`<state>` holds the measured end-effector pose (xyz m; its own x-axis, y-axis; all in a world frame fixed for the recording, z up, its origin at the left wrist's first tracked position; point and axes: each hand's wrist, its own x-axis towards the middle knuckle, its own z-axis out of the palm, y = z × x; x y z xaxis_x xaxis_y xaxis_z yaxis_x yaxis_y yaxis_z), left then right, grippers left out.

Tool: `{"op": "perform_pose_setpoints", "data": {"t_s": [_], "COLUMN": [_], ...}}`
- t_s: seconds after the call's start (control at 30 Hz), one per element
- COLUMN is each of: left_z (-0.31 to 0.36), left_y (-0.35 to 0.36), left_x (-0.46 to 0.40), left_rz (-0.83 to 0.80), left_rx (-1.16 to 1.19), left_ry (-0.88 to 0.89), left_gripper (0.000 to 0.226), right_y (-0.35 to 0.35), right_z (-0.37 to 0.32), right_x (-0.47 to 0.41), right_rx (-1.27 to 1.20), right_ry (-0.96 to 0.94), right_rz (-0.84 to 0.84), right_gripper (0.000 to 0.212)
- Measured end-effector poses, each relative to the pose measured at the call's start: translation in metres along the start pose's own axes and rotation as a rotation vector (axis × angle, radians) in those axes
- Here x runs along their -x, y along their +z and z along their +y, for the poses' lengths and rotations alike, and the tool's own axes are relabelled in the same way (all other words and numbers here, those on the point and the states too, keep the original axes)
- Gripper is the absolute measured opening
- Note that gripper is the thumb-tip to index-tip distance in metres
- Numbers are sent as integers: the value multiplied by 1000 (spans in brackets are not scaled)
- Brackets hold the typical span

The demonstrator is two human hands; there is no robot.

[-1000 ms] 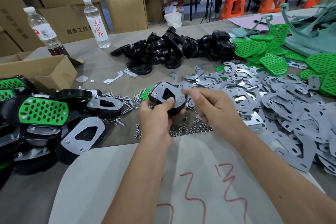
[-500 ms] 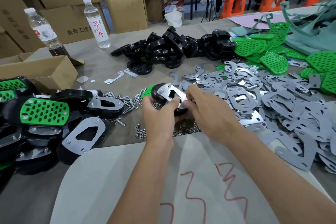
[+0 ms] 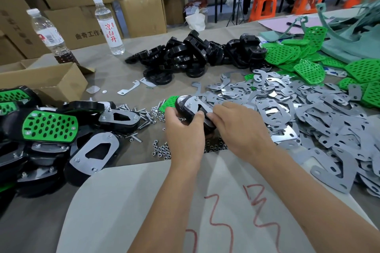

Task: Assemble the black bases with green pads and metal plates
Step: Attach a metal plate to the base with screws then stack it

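— Black plastic base with a shiny metal plate on top of it, who holds it?

— I hold it, with both hands, a little above the table. My left hand is curled around its near side and my thumb lies on the plate. My right hand comes from the right; its fingertips pinch the near right edge of the plate.

— What is around your grip?

— Just behind my left hand lies one green perforated pad. Under my hands and to the left are many small silver nuts and screws on the grey table. To the right spreads a large heap of loose grey metal plates. Beyond my hands is a pile of black bases, and far right of it the green pads. Far left of my grip are finished pieces, some with the green side up, some with the plate side up. Below my wrists lies a pale sheet with red scribbles.
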<state>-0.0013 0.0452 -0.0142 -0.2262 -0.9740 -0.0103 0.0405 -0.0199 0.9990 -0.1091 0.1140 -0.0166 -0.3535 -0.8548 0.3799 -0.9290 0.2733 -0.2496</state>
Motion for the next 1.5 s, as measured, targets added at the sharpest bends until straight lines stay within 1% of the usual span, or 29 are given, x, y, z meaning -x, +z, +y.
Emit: {"op": "perform_pose_setpoints", "data": {"t_s": [0.03, 0.1, 0.17, 0.3, 0.4, 0.43, 0.53, 0.6, 0.67, 0.73, 0.8, 0.93, 1.0, 1.1, 1.13, 1.2, 1.3, 1.33, 1.43, 1.5], "left_z": [0, -1, -2, 0, 1, 2, 3, 3, 1, 0, -1, -1, 0, 0, 0, 1, 2, 3, 5, 5], "left_y": [0, -2, -2, -1, -4, -5, -8, -8, -8, -7, -7, -7, -7, -8, -8, -8, -8, -8, -8, -8], "left_x": [-1, -3, -3, -1, -2, -3, -3, -2, -1, -1, -2, -2, -2, -1, -2, -2, -1, 0, 1, 1], "left_rz": [8, 17, 17, 24, -14, -30, -72, -144, -183, -197, -200, -217, -229, -247, -248, -245, -252, -255, -259, -251], "left_rx": [0, 8, 5, -38, -65, -89, -254, -315, -352, -339, -306, -274, -255, -209, -206, -213, -230, -235, -214, -208], "left_ry": [1, -6, -13, 37, 91, 141, 384, 458, 489, 496, 492, 487, 473, 424, 415, 405, 389, 381, 339, 340], "left_gripper": [29, 31, 32, 30, 23, 19, 15, 19, 22, 24, 27, 30, 29, 21, 23, 25, 23, 23, 26, 28], "right_y": [-1, -3, -2, 4, 2, 0, -3, -2, -2, -3, -2, -2, -3, -6, -6, -6, -7, -7, -5, -3], "right_z": [1, 2, 1, -3, 1, 3, 10, 13, 15, 16, 16, 12, 14, 17, 16, 14, 13, 15, 17, 16], "right_x": [1, 3, 4, 3, 3, 2, 0, 0, 0, -1, -2, -2, -2, 0, 1, 1, -2, -2, 0, 0], "right_rx": [-31, -72, -72, -27, -145, -207, -329, -371, -348, -298, -272, -315, -335, -381, -380, -343, -304, -304, -364, -342], "right_ry": [-16, -34, -5, 99, 143, 136, 76, 20, -7, -12, -26, 0, 24, -4, -24, -37, 4, 18, 6, -21], "right_rz": [-17, -61, -63, -6, 69, 88, 86, 68, 50, 51, 91, 181, 178, 110, 101, 129, 186, 183, 124, 115], "right_gripper": [41, 31, 28, 37, 44, 40, 21, 14, 15, 19, 23, 32, 35, 26, 23, 25, 33, 34, 26, 27]}}
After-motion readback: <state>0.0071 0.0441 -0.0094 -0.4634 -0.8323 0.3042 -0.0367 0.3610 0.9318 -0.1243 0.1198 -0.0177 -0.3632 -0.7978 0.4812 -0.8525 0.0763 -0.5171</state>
